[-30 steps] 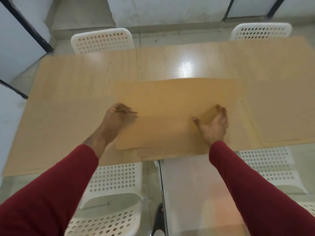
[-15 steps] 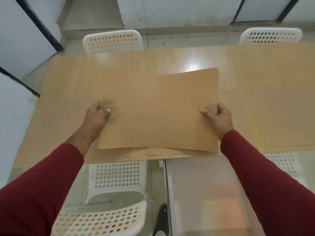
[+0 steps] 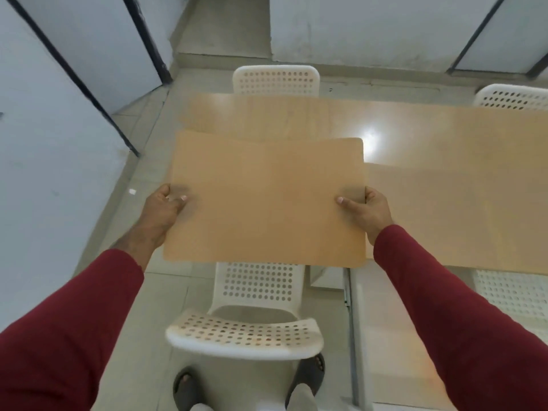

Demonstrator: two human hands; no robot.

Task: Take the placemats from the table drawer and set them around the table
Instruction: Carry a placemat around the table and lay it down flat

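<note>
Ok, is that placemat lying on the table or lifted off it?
Lifted. Both hands, left and right, pinch the placemat by its side edges, and its near edge overhangs the chair.

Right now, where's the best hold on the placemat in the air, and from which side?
The two short edges, one hand from each side. The placemat is a wide, thin sheet held roughly level; the left hand and right hand pinch opposite short edges near the middle, thumbs on top, which probably keeps it from sagging.
</note>
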